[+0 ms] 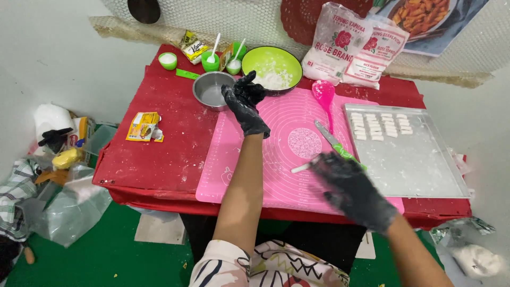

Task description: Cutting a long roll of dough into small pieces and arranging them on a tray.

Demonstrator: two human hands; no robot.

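My left hand (244, 101) in a black glove reaches to the near rim of a green bowl (272, 59) with white flour in it; the fingers look bunched, and I cannot tell if they hold flour. My right hand (348, 183), also gloved in black and blurred, hovers over the pink silicone mat (276, 154) and holds a thin white roll of dough (302, 168). A green-handled knife (332, 142) lies on the mat beside that hand.
A metal tray (409, 159) on the right carries rows of small white dough pieces (380, 125). A steel bowl (211, 90), small green cups, a pink spoon (324, 95) and two flour bags (350, 45) stand at the back of the red table. Bags and clutter lie on the floor to the left.
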